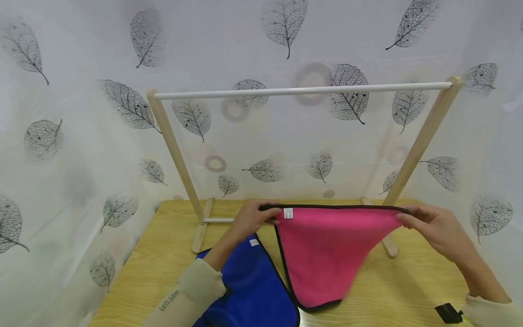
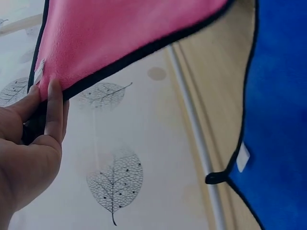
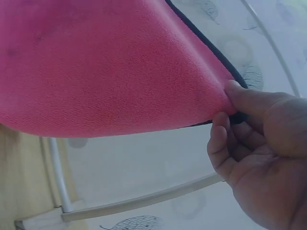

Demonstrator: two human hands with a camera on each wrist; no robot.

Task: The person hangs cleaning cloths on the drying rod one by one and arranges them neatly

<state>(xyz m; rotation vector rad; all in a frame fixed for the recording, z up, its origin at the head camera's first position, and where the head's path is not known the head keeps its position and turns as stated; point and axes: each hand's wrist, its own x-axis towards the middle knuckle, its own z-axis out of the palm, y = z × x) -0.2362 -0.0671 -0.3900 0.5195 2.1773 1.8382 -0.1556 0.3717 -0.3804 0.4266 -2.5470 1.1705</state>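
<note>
A pink cloth (image 1: 323, 250) with black edging hangs stretched between both hands above the table. My left hand (image 1: 254, 218) pinches its upper left corner, close to a small white label (image 1: 288, 213). The upper right corner is pinched by my right hand (image 1: 437, 229), thumb on the pink side in the right wrist view. Below the left forearm lies a blue cloth (image 1: 253, 290), also black-edged with a white label, partly covered by that arm. Behind the pink cloth stands a wooden rack with a white top bar (image 1: 302, 91).
The rack's wooden posts (image 1: 175, 154) rise from feet on the wood-grain table (image 1: 143, 268), joined low down by a white bar (image 1: 218, 220). A leaf-patterned curtain (image 1: 278, 136) closes off the back and sides. A small black object (image 1: 448, 313) lies near the right sleeve.
</note>
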